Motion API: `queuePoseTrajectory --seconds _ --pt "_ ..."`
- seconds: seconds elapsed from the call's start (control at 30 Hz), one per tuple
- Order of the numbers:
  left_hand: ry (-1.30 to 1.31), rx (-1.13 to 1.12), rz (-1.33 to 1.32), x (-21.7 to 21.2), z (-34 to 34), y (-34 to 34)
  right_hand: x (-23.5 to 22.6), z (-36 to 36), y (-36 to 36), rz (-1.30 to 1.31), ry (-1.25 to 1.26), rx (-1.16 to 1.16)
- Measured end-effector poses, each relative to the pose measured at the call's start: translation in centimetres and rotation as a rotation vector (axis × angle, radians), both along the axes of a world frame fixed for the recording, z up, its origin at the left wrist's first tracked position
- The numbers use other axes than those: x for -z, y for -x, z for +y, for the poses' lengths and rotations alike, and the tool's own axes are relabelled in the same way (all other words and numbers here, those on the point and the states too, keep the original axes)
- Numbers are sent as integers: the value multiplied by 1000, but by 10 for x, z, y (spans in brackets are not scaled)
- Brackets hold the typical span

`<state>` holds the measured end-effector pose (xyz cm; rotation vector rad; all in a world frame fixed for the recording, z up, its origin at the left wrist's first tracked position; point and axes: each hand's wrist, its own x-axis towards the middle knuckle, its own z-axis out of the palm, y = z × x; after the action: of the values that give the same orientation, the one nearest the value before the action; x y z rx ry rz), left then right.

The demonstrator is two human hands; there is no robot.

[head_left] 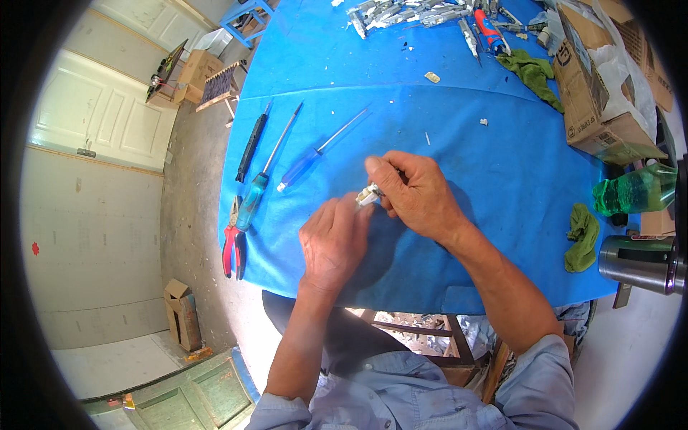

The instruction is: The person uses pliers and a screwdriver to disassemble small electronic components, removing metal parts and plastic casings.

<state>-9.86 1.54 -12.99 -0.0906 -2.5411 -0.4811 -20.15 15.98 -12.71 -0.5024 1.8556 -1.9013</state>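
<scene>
Over the blue cloth, my left hand (333, 240) and my right hand (419, 195) meet around a small white plastic and metal piece (367, 196). The left fingers close on its lower end. My right thumb and fingers pinch its upper end; what sits inside that grip is partly hidden. To the left lie a clear blue-handled screwdriver (301, 168), a teal-handled screwdriver (253, 201), a slim black tool (253, 142) and red-handled pliers (233, 247). None of them touches my hands.
Many slim grey-white parts (416, 13) are heaped at the far edge, beside a red-and-blue tool (490, 32). Along the right stand a cardboard box (584, 100), a green bottle (634, 190) and a steel mug (638, 261). Green cloths (582, 239) lie near them on the blue tablecloth (466, 279).
</scene>
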Motion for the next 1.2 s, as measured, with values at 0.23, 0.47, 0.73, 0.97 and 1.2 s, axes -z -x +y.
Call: queuePoseTrajectory --seconds 0.23,0.47,0.73,0.97,1.2 --pt "10 -20 -50 -5 0 -8 2 -4 -4 390 64 150" --pt "19 -15 -93 -28 -25 -46 -17 0 -26 753 -6 -155" --pt "-89 -58 -133 -31 -25 -117 -19 -9 -62 1123 -175 -377" --pt "-133 -78 -142 -45 -27 -150 -24 -14 -91 1225 -228 -379" --pt "-122 -123 -108 -33 -24 -173 -26 -17 -121 1252 -251 -313"
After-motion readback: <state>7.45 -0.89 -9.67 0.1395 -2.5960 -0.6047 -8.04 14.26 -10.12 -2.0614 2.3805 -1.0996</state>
